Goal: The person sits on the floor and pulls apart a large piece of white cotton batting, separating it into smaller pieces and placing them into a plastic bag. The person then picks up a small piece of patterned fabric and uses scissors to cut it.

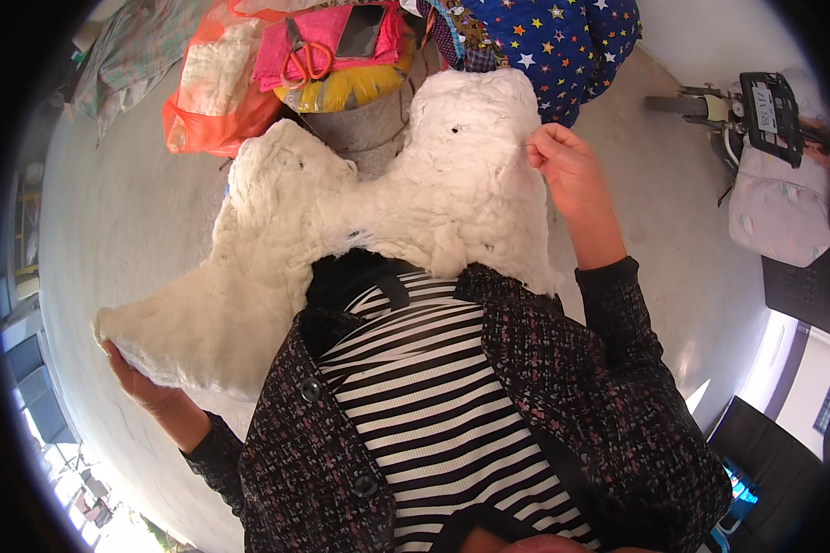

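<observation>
A large piece of fluffy white cotton batting (387, 200), shaped like a garment, lies spread over my lap, with a few small dark spots or holes on it. My left hand (135, 377) supports its far left corner from beneath, the fingers partly hidden under the edge. At its upper right edge my right hand (559, 153) is pinched closed, fingertips together on what looks like a thin needle or thread, too fine to tell which.
Ahead, orange-handled scissors (304, 59) and a smartphone (360, 31) lie on pink fabric (270, 52) atop a yellow bundle. Beside them are a red plastic bag (214, 128) of batting and star-patterned blue fabric (546, 41). A parked two-wheeler (768, 117) stands right.
</observation>
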